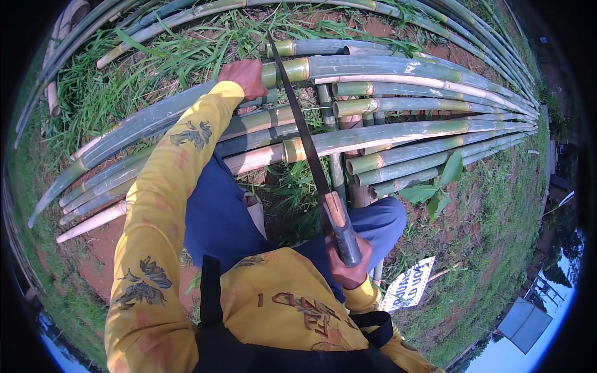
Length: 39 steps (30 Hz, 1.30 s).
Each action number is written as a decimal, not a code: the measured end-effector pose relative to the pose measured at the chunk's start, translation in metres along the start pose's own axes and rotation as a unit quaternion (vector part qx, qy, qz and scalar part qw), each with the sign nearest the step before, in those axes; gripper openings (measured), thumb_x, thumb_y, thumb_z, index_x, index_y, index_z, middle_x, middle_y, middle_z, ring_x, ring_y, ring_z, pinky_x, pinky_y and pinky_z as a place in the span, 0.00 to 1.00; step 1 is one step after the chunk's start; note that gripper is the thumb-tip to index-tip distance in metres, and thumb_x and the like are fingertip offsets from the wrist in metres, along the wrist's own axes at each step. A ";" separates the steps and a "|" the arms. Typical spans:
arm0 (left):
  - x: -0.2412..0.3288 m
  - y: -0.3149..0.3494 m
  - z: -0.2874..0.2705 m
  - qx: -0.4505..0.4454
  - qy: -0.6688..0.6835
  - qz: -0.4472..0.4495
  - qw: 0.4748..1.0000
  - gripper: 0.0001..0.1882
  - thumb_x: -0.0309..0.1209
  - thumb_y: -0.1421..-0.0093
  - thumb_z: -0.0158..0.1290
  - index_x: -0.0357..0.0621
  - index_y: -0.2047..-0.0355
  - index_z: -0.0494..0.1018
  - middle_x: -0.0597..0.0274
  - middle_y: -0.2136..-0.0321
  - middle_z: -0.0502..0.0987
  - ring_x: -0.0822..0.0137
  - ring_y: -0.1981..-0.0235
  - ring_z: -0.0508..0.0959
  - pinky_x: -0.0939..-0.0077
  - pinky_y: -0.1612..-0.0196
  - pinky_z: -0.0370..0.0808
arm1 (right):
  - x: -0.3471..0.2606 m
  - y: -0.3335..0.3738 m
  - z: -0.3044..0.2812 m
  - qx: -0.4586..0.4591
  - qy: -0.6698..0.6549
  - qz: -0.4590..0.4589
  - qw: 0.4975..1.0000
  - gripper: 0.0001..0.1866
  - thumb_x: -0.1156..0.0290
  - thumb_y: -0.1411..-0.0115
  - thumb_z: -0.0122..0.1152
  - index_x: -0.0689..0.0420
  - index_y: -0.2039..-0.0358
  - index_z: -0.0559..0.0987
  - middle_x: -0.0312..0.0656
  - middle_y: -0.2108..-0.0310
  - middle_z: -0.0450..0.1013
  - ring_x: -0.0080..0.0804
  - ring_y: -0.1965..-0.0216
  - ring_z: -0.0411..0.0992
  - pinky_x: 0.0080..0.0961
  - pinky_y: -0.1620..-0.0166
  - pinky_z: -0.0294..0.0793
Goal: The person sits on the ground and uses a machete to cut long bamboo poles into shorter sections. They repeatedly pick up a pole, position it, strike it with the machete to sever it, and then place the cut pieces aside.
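Green bamboo poles (pixel 404 130) sweep from nine o'clock over to two, and up at twelve a thick pole (pixel 360 67) has the long saw (pixel 306 130) slanting across it! Down at five, the right hand (pixel 348 264) grips the saw; up at eleven, the left hand (pixel 244 78) rests on that thick pole, partly hidden, closed or not I can't tell.

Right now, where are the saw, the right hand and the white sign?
Saw (pixel 310 147), head view: lower half of the blade.
Right hand (pixel 351 272), head view: middle of the hand.
White sign (pixel 409 286), head view: its printed face.
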<state>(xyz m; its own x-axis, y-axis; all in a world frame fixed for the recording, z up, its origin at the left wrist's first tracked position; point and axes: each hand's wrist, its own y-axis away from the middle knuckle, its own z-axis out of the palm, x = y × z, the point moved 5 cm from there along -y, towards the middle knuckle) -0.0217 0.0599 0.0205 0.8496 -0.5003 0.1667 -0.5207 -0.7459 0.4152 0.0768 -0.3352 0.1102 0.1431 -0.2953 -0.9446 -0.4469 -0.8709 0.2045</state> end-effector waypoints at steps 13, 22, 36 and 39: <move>-0.001 0.002 0.008 -0.008 0.007 0.005 1.000 0.26 0.42 0.51 0.68 0.35 0.57 0.81 0.39 0.61 0.84 0.42 0.56 0.84 0.51 0.48 0.78 | -0.006 -0.016 0.006 -0.003 0.011 -0.003 1.000 0.15 0.84 0.45 0.60 0.65 0.56 0.82 0.38 0.75 0.78 0.19 0.72 0.75 0.20 0.65 0.74; -0.005 0.004 0.007 -0.014 -0.002 0.001 1.000 0.27 0.43 0.51 0.68 0.36 0.55 0.80 0.40 0.61 0.84 0.43 0.56 0.84 0.51 0.49 0.79 | 0.022 0.016 -0.006 0.014 -0.019 0.019 1.000 0.23 0.85 0.45 0.60 0.66 0.47 0.81 0.40 0.67 0.80 0.17 0.67 0.75 0.20 0.59 0.75; 0.009 0.016 0.006 0.011 -0.020 0.026 0.999 0.27 0.41 0.54 0.67 0.35 0.57 0.79 0.37 0.62 0.83 0.43 0.56 0.83 0.51 0.49 0.79 | 0.002 -0.016 0.006 0.018 -0.022 0.012 1.000 0.08 0.81 0.43 0.62 0.66 0.61 0.80 0.35 0.76 0.76 0.16 0.72 0.71 0.20 0.67 0.72; 0.002 0.007 0.010 0.027 0.002 0.026 0.999 0.28 0.41 0.53 0.67 0.35 0.55 0.79 0.38 0.62 0.83 0.42 0.56 0.83 0.51 0.49 0.79 | 0.009 -0.085 0.031 0.008 0.005 -0.027 1.000 0.05 0.79 0.43 0.64 0.65 0.65 0.80 0.38 0.78 0.74 0.20 0.75 0.70 0.23 0.69 0.71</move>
<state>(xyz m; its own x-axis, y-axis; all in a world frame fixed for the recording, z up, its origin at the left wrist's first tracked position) -0.0240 0.0493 0.0146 0.8215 -0.5378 0.1895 -0.5679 -0.7420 0.3561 0.0887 -0.2513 0.0758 0.1766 -0.2518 -0.9515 -0.4521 -0.8795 0.1489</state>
